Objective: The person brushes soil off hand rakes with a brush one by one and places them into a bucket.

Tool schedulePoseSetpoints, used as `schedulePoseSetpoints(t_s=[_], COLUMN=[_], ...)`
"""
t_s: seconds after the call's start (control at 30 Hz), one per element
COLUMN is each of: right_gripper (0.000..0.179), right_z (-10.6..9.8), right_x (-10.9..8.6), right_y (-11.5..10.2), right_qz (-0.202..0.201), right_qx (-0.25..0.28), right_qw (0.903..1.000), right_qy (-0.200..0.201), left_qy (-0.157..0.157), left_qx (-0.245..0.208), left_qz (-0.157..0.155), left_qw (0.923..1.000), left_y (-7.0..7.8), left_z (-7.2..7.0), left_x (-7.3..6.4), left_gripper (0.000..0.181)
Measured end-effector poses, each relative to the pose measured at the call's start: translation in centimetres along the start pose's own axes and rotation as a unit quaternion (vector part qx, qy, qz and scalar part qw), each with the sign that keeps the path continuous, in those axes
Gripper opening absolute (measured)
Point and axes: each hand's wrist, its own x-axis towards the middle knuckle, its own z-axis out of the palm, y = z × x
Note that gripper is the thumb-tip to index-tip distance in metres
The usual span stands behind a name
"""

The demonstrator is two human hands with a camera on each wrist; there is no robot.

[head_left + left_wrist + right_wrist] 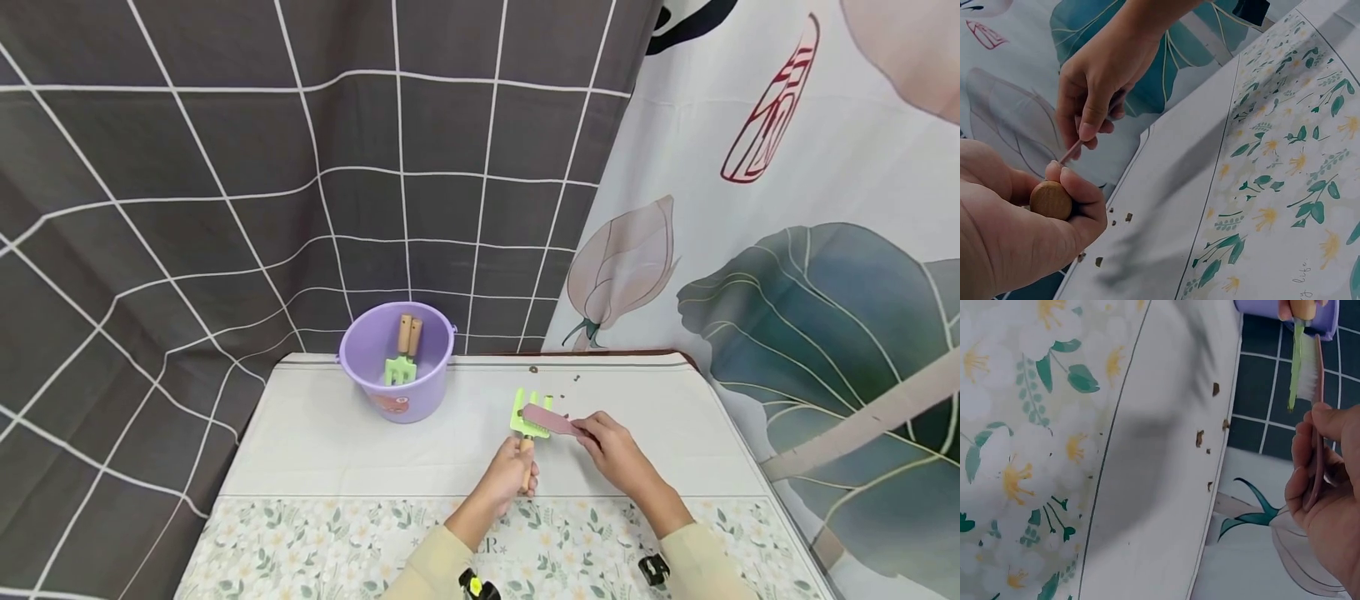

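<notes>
My left hand (512, 468) grips the wooden handle of a small green garden rake (519, 423), its tines pointing away from me above the table. In the left wrist view the round end of that handle (1051, 199) pokes out of the fist. Between thumb and fingers, my right hand (611, 448) holds a pink brush (551, 419). The brush lies across the rake's head, and in the right wrist view its white bristles (1305, 378) face the green rake, touching or nearly so. Brown crumbs of dirt (1199, 438) lie on the table near the hands.
A purple bucket (429, 403) stands at the back left of the table, holding two green tools with wooden handles (405, 333). The table (315, 442) has a white cover with a floral front strip (315, 542). A dark gridded curtain (225, 250) hangs behind and left.
</notes>
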Motion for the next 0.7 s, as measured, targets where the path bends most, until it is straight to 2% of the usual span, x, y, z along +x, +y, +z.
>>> schedulePoseSetpoints(t_s=[0.27, 0.53, 0.7], right_gripper=[0.019, 0.018, 0.018], right_z=[-0.2, -0.1, 0.0], right_x=[1.3, 2.6, 3.2], right_y=[0.4, 1.1, 1.4], right_qz=[-0.001, 0.05, 0.053], right_qx=[-0.021, -0.034, -0.045], right_qw=[0.9995, 0.9982, 0.9974], right_qy=[0.024, 0.002, 0.022], left_qy=[0.003, 0.001, 0.0], left_qx=[0.008, 0.018, 0.02], left_qz=[-0.005, -0.001, 0.0], left_qw=[1.0, 0.9998, 0.9998], left_y=[0.0, 0.0, 0.0], left_z=[0.1, 0.2, 0.2], left_x=[0.0, -0.1, -0.3], left_gripper=[0.019, 0.02, 0.019])
